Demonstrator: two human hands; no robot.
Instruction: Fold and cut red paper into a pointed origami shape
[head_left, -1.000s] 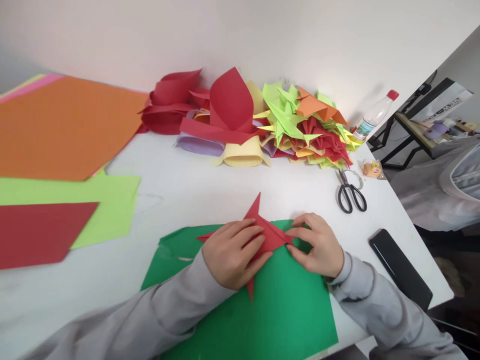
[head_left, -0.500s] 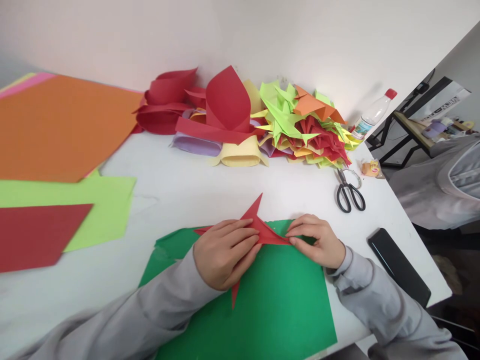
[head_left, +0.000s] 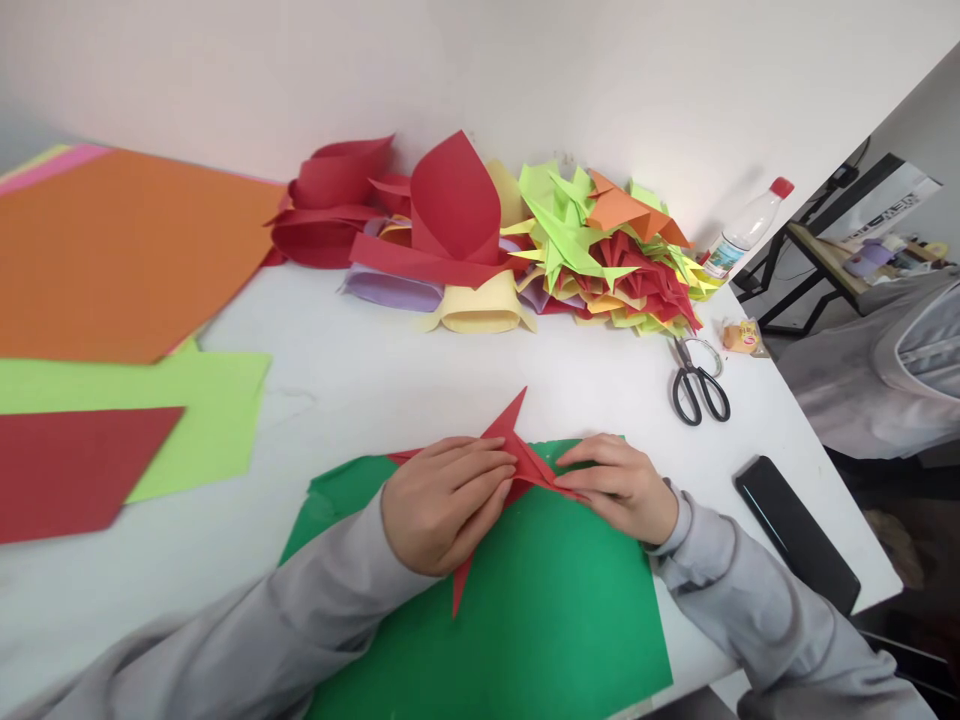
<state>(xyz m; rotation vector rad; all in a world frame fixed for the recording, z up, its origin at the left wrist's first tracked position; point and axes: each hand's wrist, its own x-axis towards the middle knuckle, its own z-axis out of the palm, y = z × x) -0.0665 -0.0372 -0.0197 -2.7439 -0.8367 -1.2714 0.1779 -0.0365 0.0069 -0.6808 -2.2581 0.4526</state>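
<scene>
A red folded paper star (head_left: 511,427) lies over a green sheet (head_left: 547,600), its points sticking out past my hands. Across its middle rests my left hand (head_left: 442,500), fingers together and gripping the paper, hiding much of the star's centre and left side. My right hand (head_left: 619,485) pinches the star's right-hand point between thumb and fingers. The paper between the two hands is creased and slightly raised.
Scissors (head_left: 699,390) and a black phone (head_left: 796,532) lie to the right. Along the wall are a pile of paper stars (head_left: 600,240), red paper hats (head_left: 456,200) and a bottle (head_left: 750,228). Orange sheets (head_left: 127,260) and a red sheet (head_left: 82,470) are at left.
My right hand has slid a little left along the star's right point, closer to my left hand. The lower point has swung slightly left.
</scene>
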